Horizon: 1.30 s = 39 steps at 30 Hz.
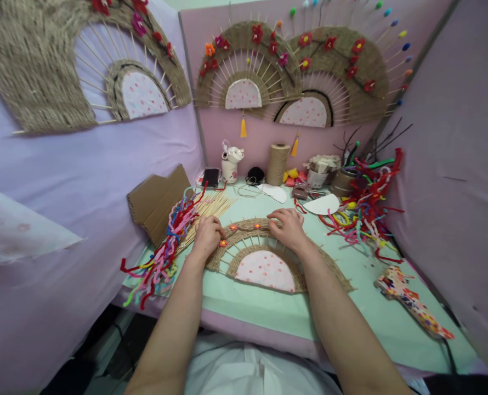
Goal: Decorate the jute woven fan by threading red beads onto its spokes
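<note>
a half-finished woven fan (264,258) is seen lying flat near the front edge of a pale green table (244,307), its jute band arched over a pink dotted half-circle, with thin sticks showing between the two. the left hand (206,235) is laid on the fan's left end, fingers curled narrowly beside a small red flower (223,242); whether the flower is pinched cannot be told. the right hand (287,226) is spread flat on the top of the jute arch, holding nothing, near two more flowers (233,226) set into the weave. a bundle of bamboo sticks (211,211) and a heap of coloured pipe cleaners (165,247) are spread at the table's left edge, against folded cardboard (157,200). at the back edge a spool of jute twine (277,163) is stood upright beside a white ceramic jar (231,162) and a dark phone (211,176); a small tub (321,171), filled with what looks like crumpled pale scraps, is placed to the right of the spool. more pipe cleaners (367,203) are piled at the right edge, and a patterned glue gun (408,299) is left near the front right corner. finished fans (293,71) are pinned to the pink walls.
</note>
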Motion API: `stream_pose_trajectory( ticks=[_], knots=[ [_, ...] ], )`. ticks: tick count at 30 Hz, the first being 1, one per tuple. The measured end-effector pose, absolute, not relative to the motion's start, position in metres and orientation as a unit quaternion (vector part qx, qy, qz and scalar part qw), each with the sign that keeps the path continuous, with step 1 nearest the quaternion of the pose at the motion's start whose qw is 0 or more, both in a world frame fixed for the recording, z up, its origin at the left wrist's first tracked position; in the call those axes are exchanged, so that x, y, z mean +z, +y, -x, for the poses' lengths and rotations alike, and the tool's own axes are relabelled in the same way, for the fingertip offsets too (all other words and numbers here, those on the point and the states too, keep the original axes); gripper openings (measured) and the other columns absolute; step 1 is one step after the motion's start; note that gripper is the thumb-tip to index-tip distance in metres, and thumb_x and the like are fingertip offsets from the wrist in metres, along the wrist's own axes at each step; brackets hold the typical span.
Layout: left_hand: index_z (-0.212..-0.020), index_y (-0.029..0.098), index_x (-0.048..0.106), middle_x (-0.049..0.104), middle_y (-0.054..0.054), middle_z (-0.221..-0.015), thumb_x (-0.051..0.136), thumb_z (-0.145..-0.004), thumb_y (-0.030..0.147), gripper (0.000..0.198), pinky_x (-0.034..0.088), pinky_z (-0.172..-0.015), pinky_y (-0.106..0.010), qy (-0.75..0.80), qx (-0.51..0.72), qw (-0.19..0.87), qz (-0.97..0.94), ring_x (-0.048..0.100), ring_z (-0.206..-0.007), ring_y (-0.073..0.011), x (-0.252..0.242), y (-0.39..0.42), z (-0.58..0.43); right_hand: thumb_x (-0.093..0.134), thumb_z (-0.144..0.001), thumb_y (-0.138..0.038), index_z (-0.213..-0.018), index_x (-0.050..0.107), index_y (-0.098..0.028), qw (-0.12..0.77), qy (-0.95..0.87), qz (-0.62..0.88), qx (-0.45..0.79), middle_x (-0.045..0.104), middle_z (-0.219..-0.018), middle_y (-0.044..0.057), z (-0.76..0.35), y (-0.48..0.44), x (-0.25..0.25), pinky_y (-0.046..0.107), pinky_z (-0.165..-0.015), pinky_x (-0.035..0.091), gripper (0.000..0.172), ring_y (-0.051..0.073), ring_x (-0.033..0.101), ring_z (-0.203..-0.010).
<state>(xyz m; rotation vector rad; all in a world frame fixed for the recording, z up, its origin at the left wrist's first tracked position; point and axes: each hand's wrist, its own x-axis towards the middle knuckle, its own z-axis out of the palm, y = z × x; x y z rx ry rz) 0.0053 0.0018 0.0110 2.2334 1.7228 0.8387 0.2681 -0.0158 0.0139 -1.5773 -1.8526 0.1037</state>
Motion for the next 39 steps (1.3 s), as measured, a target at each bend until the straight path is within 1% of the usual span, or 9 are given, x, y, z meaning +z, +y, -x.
stream_pose_trajectory(
  ticks=[9, 14, 16, 22, 27, 29, 34, 36, 39],
  knots=[
    [-0.055, 0.024, 0.072, 0.065, -0.004, -0.090, 0.048, -0.064, 0.003, 0.033, 0.034, -0.092, -0.046, 0.576, 0.259, 0.100, -0.769, 0.050, -0.095, -0.0229, 0.0117, 0.0012, -0.0064, 0.052, -0.082, -0.028, -0.094, 0.073, -0.025, 0.350, -0.710, 0.609, 0.046, 0.070, -0.106, 0.005, -0.2691, -0.0164, 0.0153, 0.045, -0.094, 0.025, 0.025, 0.026, 0.050, -0.106],
    [-0.054, 0.023, 0.071, 0.065, -0.004, -0.086, 0.046, -0.066, 0.003, 0.034, 0.036, -0.092, -0.042, 0.572, 0.323, 0.085, -0.749, 0.052, -0.094, -0.0206, 0.0131, 0.0039, -0.0053, 0.052, -0.082, -0.028, -0.094, 0.073, -0.025, 0.349, -0.711, 0.609, 0.047, 0.070, -0.106, 0.005, -0.2691, -0.0172, 0.0168, 0.045, -0.094, 0.025, 0.025, 0.026, 0.050, -0.106],
    [-0.055, 0.023, 0.071, 0.065, -0.004, -0.086, 0.046, -0.066, 0.002, 0.035, 0.037, -0.092, -0.041, 0.573, 0.328, 0.082, -0.746, 0.052, -0.095, -0.0203, 0.0122, 0.0049, -0.0054, 0.052, -0.082, -0.028, -0.094, 0.073, -0.026, 0.347, -0.712, 0.609, 0.045, 0.070, -0.107, 0.005, -0.2689, -0.0172, 0.0167, 0.045, -0.094, 0.025, 0.025, 0.026, 0.050, -0.106],
    [-0.057, 0.025, 0.073, 0.065, -0.003, -0.091, 0.047, -0.067, 0.003, 0.036, 0.034, -0.095, -0.044, 0.581, 0.280, 0.089, -0.759, 0.050, -0.097, -0.0217, 0.0083, 0.0041, -0.0081, 0.052, -0.082, -0.029, -0.095, 0.073, -0.026, 0.344, -0.714, 0.608, 0.045, 0.070, -0.106, 0.005, -0.2687, -0.0165, 0.0152, 0.044, -0.094, 0.025, 0.024, 0.025, 0.050, -0.105],
    [-0.059, 0.025, 0.074, 0.066, -0.003, -0.091, 0.048, -0.065, 0.004, 0.034, 0.035, -0.094, -0.044, 0.576, 0.256, 0.097, -0.770, 0.050, -0.096, -0.0219, 0.0091, 0.0033, -0.0091, 0.051, -0.082, -0.028, -0.096, 0.073, -0.026, 0.340, -0.716, 0.608, 0.046, 0.070, -0.106, 0.005, -0.2684, -0.0180, 0.0174, 0.045, -0.095, 0.025, 0.025, 0.026, 0.050, -0.106],
    [-0.059, 0.025, 0.073, 0.066, -0.004, -0.089, 0.047, -0.065, 0.004, 0.034, 0.037, -0.094, -0.044, 0.568, 0.281, 0.093, -0.768, 0.051, -0.095, -0.0218, 0.0108, 0.0033, -0.0081, 0.051, -0.082, -0.028, -0.095, 0.073, -0.026, 0.343, -0.716, 0.607, 0.048, 0.070, -0.105, 0.005, -0.2683, -0.0185, 0.0183, 0.045, -0.095, 0.025, 0.026, 0.026, 0.050, -0.105],
    [-0.064, 0.022, 0.071, 0.064, -0.004, -0.086, 0.040, -0.070, 0.004, 0.036, 0.043, -0.091, -0.037, 0.574, 0.451, 0.039, -0.683, 0.056, -0.094, -0.0200, 0.0166, 0.0024, -0.0033, 0.051, -0.081, -0.028, -0.094, 0.073, -0.026, 0.354, -0.713, 0.603, 0.044, 0.070, -0.105, 0.005, -0.2680, -0.0188, 0.0193, 0.044, -0.094, 0.026, 0.025, 0.026, 0.051, -0.105],
    [-0.070, 0.021, 0.071, 0.064, -0.004, -0.088, 0.041, -0.071, 0.005, 0.034, 0.043, -0.092, -0.037, 0.583, 0.469, 0.026, -0.663, 0.057, -0.096, -0.0209, 0.0177, 0.0025, -0.0029, 0.051, -0.081, -0.028, -0.094, 0.073, -0.026, 0.357, -0.715, 0.600, 0.046, 0.070, -0.105, 0.005, -0.2676, -0.0193, 0.0198, 0.044, -0.094, 0.026, 0.025, 0.026, 0.051, -0.105],
    [-0.083, 0.020, 0.070, 0.066, -0.005, -0.094, 0.043, -0.071, 0.005, 0.033, 0.042, -0.094, -0.039, 0.590, 0.448, 0.027, -0.671, 0.057, -0.101, -0.0229, 0.0168, 0.0034, -0.0050, 0.052, -0.081, -0.029, -0.093, 0.073, -0.025, 0.366, -0.713, 0.596, 0.051, 0.070, -0.106, 0.005, -0.2670, -0.0205, 0.0212, 0.045, -0.095, 0.025, 0.025, 0.026, 0.051, -0.106]
  ],
)
